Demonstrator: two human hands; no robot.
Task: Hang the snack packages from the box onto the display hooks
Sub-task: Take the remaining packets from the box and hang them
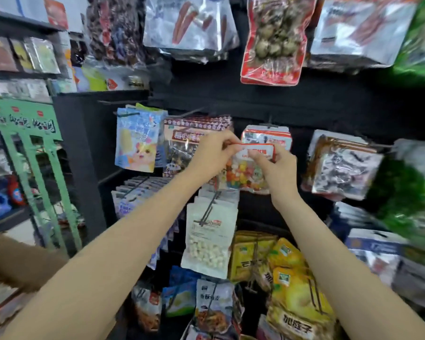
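Red-topped candy packet (249,168) with bright sweets is pinched at its header by both hands, left hand (212,153) and right hand (277,168), just before similar hanging packets (268,138), seemingly at their hook.

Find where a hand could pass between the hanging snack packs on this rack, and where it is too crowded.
Bare black backing board runs between the top row and the middle row, above the candy pack that the left hand and right hand pinch. A dark gap lies below the right hand. The yellow packs and lower rows overlap tightly.
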